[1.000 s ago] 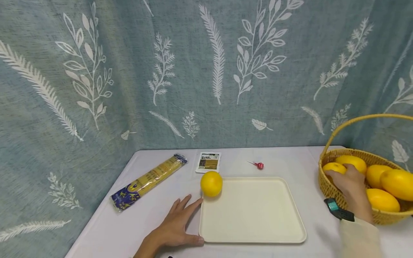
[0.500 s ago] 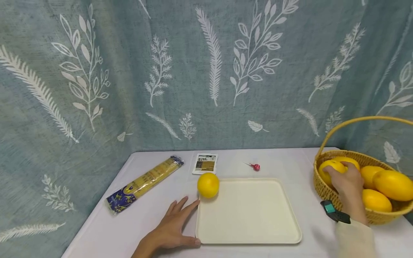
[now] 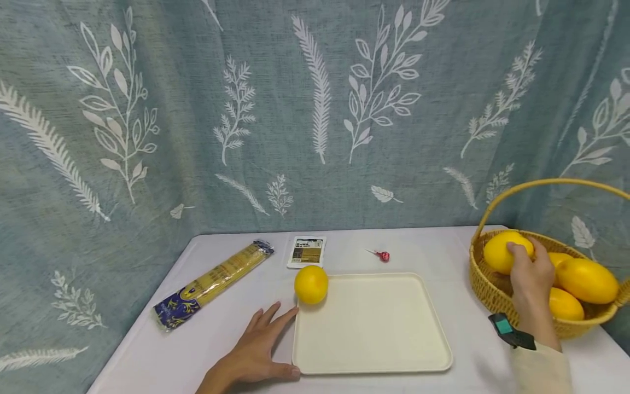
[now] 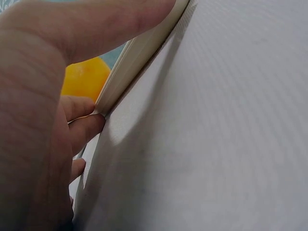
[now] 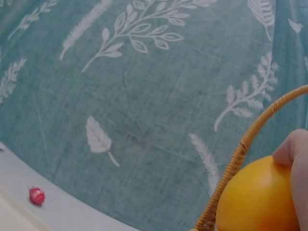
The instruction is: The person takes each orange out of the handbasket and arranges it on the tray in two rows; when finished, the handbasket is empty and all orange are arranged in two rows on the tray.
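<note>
My right hand (image 3: 534, 273) grips a round yellow-orange fruit, apparently an orange (image 3: 506, 251), over the left side of the wicker basket (image 3: 487, 287). In the right wrist view the held orange (image 5: 260, 199) shows smooth skin, with a finger over its top. Several more oranges (image 3: 588, 280) lie in the basket. My left hand (image 3: 253, 347) is spread on the table, thumb and index fingertip right at the left edge of a cream rectangular tray (image 3: 371, 325). A single orange (image 3: 311, 285) sits on the tray's far left corner. The left wrist view shows the thumb (image 4: 115, 21) against the tray's rim (image 4: 130, 67).
Left of the tray lies a long clear-and-blue pack of spaghetti (image 3: 211, 284). Behind it are a small flat white packet with a printed label (image 3: 307, 251) and a red lollipop (image 3: 383, 255). The basket's tall handle (image 3: 556, 181) arches above. A patterned teal curtain (image 3: 275, 109) hangs behind the table.
My right hand has raised an orange up from among the others in the basket. The left hand keeps its place by the tray. The whole head view has shifted slightly.
</note>
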The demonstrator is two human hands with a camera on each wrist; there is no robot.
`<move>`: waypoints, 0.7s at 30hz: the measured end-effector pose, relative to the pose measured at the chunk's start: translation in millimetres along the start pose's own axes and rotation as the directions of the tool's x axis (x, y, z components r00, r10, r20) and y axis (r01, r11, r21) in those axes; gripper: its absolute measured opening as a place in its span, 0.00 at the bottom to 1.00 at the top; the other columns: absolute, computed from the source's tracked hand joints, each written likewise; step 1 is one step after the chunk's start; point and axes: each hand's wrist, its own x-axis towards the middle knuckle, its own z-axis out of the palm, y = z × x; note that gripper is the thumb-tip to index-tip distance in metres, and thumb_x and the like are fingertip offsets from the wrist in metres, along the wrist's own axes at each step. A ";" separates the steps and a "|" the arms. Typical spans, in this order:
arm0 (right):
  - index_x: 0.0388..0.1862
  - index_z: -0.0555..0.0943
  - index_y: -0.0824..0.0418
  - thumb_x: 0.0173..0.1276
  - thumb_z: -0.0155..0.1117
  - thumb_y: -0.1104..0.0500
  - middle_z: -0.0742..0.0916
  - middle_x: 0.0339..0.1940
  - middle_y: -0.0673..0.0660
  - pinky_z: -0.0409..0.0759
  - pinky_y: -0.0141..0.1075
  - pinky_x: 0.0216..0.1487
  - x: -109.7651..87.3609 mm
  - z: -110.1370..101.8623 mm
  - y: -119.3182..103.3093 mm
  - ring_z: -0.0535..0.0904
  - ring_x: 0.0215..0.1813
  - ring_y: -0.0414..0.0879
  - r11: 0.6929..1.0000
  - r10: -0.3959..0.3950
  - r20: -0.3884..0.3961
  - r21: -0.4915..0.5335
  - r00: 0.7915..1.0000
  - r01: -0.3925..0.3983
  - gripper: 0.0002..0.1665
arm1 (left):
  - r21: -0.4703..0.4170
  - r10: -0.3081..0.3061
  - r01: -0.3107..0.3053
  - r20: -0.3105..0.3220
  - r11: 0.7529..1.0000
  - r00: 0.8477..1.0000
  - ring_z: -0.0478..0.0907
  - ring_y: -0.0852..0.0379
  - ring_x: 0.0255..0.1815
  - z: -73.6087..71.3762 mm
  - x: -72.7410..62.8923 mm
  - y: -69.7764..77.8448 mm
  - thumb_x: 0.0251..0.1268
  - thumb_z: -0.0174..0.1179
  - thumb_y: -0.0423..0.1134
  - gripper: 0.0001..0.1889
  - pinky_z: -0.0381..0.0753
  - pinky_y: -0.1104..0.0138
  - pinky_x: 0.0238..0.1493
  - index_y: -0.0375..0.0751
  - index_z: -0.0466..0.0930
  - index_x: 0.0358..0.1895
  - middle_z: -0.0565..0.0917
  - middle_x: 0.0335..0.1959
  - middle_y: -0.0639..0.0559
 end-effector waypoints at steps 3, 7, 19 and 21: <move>0.83 0.55 0.40 0.79 0.49 0.45 0.60 0.81 0.55 0.87 0.31 0.46 -2.9 1.6 -2.3 0.70 0.60 0.45 0.997 -0.032 0.018 0.067 0.999 0.030 0.36 | -0.003 0.001 -0.001 -0.002 1.000 1.000 0.44 0.28 0.81 -0.4 -0.4 -0.5 0.37 0.75 0.72 0.61 0.35 0.34 0.78 0.53 0.61 0.79 0.54 0.81 0.33; 0.81 0.58 0.44 0.80 0.51 0.47 0.66 0.72 0.55 0.86 0.27 0.28 -7.6 3.4 -6.7 0.71 0.48 0.38 0.978 -0.126 0.074 0.179 0.989 0.111 0.34 | -0.003 0.004 -0.004 -0.002 1.000 1.000 0.44 0.28 0.81 -0.3 0.0 -0.5 0.37 0.75 0.72 0.61 0.35 0.33 0.78 0.53 0.61 0.79 0.54 0.81 0.33; 0.81 0.57 0.56 0.82 0.48 0.44 0.71 0.60 0.50 0.87 0.31 0.31 -27.3 45.5 -3.1 0.79 0.39 0.38 0.945 -0.323 0.287 0.139 0.902 0.295 0.35 | 0.001 -0.004 0.004 -0.007 1.000 1.000 0.44 0.27 0.81 -0.2 0.0 -1.9 0.37 0.75 0.72 0.61 0.36 0.33 0.77 0.55 0.60 0.79 0.54 0.81 0.34; 0.81 0.58 0.57 0.82 0.47 0.43 0.71 0.62 0.54 0.87 0.31 0.32 -30.4 55.0 -0.9 0.79 0.39 0.38 0.940 -0.340 0.309 0.108 0.888 0.323 0.36 | -0.006 -0.010 0.010 -0.005 1.000 1.000 0.43 0.27 0.81 0.1 0.0 -1.2 0.37 0.75 0.72 0.61 0.35 0.32 0.77 0.55 0.60 0.79 0.54 0.81 0.34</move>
